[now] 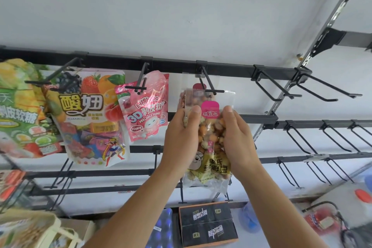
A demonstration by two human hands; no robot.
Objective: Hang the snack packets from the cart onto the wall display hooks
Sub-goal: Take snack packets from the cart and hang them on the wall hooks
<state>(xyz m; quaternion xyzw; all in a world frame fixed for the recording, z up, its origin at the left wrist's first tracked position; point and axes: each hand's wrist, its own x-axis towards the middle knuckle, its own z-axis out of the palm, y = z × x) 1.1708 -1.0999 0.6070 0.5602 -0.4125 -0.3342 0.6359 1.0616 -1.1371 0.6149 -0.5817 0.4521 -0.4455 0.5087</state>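
Fingers point(196, 109) of both hands gripping clear packet point(209, 139), apparently coated nuts inside

Quick count from what I can see: two hands, left point(182, 127) and right point(238, 137), both on one clear packet of mixed nuts point(209, 137). Behind it on the same hook point(209, 84) there's at least one more packet, hard to say exactly. To the left, three candy bags hanging: a pink peach one point(146, 106), a fruit one with a cartoon girl point(88, 117), and a green one point(20, 110). Two bare hooks point(277, 86) to the right on the top rail. One black box point(207, 225) down below
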